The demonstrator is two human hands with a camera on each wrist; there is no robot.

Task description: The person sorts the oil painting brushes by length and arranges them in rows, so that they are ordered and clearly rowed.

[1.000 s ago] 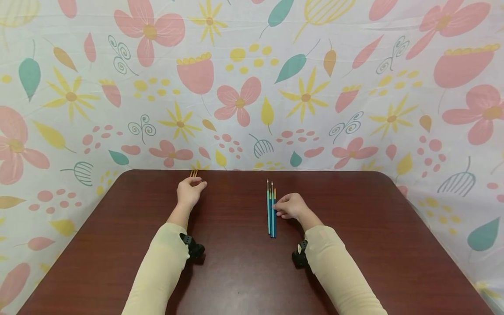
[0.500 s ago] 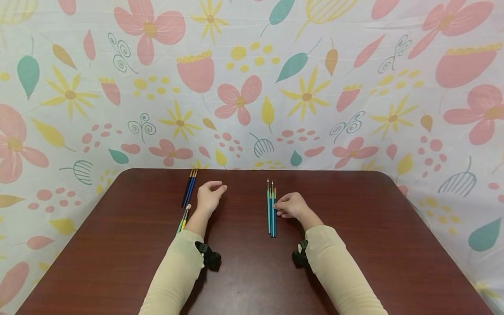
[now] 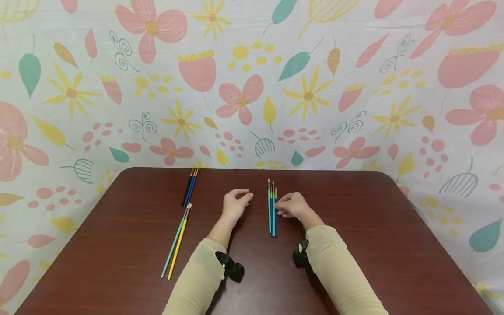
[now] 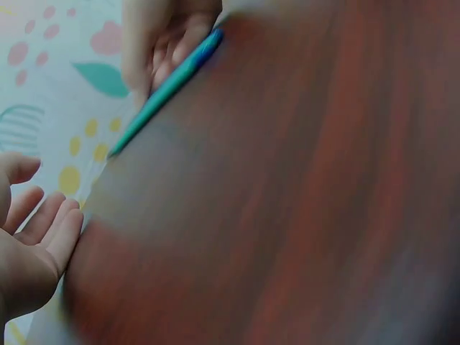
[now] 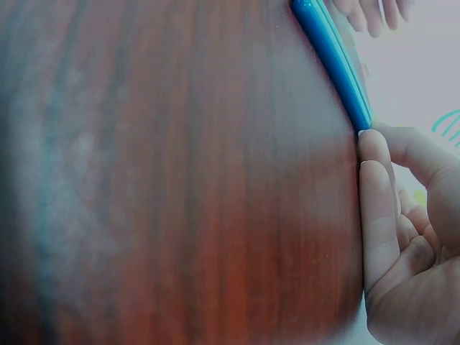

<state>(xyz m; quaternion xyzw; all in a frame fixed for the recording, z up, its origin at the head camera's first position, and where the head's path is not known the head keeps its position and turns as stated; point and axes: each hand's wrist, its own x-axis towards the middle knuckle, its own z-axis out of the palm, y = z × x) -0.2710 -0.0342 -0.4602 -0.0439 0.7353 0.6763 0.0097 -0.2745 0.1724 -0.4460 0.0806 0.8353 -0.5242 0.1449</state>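
Observation:
Several slim paintbrushes [image 3: 270, 216] with light and dark blue handles lie side by side on the table, bristle ends toward the back. At the right of this row, my right hand [image 3: 292, 205] pinches the outermost blue paintbrush [image 5: 334, 61] between thumb and fingers. My left hand [image 3: 235, 204] is just left of the row, low over the table and holding nothing, its fingers loosely bent. In the left wrist view, the left hand's fingers [image 4: 50, 223] are apart from the green-blue brush handle [image 4: 165, 93] beside the other hand.
On the left of the brown table [image 3: 118, 245] lie several dark blue paintbrushes [image 3: 190, 188] near the back edge. In front of them are a green paintbrush [image 3: 173, 248] and a yellow paintbrush [image 3: 178, 247]. A flowered cloth [image 3: 244, 52] hangs behind the table.
My left hand has moved right, from the dark blue brushes at the back left toward the row of brushes, uncovering the brushes on the left. The right hand stays where it was.

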